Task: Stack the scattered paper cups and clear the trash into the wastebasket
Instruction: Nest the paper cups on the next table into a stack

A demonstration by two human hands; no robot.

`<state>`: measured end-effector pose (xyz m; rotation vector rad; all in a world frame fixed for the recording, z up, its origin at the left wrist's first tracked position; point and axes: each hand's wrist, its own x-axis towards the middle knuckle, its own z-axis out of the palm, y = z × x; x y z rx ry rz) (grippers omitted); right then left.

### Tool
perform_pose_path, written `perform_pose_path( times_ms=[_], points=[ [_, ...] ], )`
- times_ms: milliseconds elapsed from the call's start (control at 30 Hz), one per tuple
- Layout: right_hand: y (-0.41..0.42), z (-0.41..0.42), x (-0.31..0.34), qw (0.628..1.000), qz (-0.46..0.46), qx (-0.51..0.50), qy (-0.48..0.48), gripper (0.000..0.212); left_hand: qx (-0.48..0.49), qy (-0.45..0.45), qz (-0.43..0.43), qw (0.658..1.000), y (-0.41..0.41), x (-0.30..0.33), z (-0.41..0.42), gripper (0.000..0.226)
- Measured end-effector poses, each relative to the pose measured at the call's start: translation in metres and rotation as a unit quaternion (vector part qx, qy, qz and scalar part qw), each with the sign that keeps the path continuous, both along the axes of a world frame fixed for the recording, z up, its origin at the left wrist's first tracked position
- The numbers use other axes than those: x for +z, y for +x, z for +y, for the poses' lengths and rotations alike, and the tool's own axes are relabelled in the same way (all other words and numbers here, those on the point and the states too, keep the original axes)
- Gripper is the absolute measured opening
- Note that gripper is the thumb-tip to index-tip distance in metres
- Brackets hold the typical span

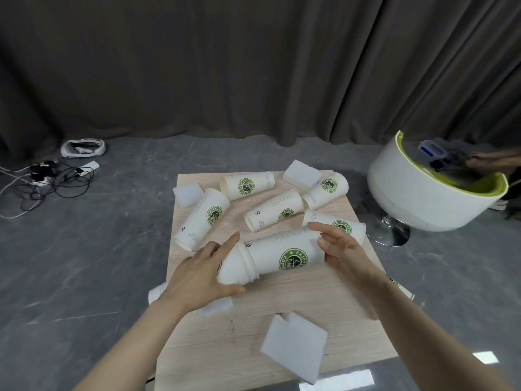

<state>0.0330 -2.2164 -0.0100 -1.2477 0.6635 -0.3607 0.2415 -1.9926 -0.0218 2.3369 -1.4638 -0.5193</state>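
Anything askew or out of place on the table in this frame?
Yes. Five loose paper cups lie on their sides, none upright, among scattered white foam blocks. A further cup pokes out past the table's left edge. Both hands hold a nested stack horizontally.

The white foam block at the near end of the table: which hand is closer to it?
Left. The left hand grips the nested cups just beyond the foam block and to its left; the right hand grips their other end, farther off.
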Motion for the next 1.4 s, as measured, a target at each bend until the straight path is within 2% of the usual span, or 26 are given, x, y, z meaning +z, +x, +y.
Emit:
perform_pose_path(
  times_ms=[200, 367, 500, 667, 733, 800, 900, 1033, 1200, 1400],
  points=[
    [0.013, 0.028, 0.000, 0.999, -0.007, 0.048, 0.000, 0.029, -0.043, -0.010, -0.014, 0.999, -0.016, 0.005, -0.012, 0.103],
    [0.021, 0.053, -0.004, 0.996, -0.023, 0.081, 0.003, 0.042, -0.056, -0.015, -0.014, 0.998, -0.030, 0.007, -0.021, 0.104],
    [0.021, 0.063, 0.000, 0.998, -0.009, 0.062, -0.026, 0.031, -0.057, -0.011, -0.021, 0.998, -0.040, 0.010, -0.028, 0.108],
    [0.008, 0.064, -0.004, 0.999, -0.017, 0.046, -0.024, 0.035, -0.062, -0.011, -0.005, 0.998, -0.049, 0.011, -0.038, 0.103],
    [-0.002, 0.061, -0.009, 0.999, -0.028, 0.013, -0.025, 0.035, -0.066, -0.010, -0.011, 0.998, -0.052, 0.011, -0.041, 0.102],
    [-0.017, 0.055, -0.014, 0.994, -0.002, -0.072, -0.078, 0.033, -0.071, -0.003, -0.015, 0.997, -0.054, 0.010, -0.043, 0.102],
    [-0.053, 0.043, -0.022, 0.948, 0.086, -0.231, -0.202, 0.033, -0.081, -0.002, -0.016, 0.997, -0.056, 0.008, -0.044, 0.102],
    [-0.113, 0.021, -0.040, 0.897, 0.155, -0.353, -0.217, 0.032, -0.088, -0.003, -0.013, 0.996, -0.060, 0.007, -0.047, 0.102],
    [-0.162, -0.003, -0.063, 0.855, 0.243, -0.409, -0.208, 0.033, -0.091, -0.005, -0.002, 0.996, -0.067, 0.008, -0.053, 0.102],
    [-0.167, -0.015, -0.081, 0.858, 0.264, -0.414, -0.150, 0.031, -0.094, 0.007, -0.003, 0.996, -0.070, 0.008, -0.051, 0.103]
  ],
)
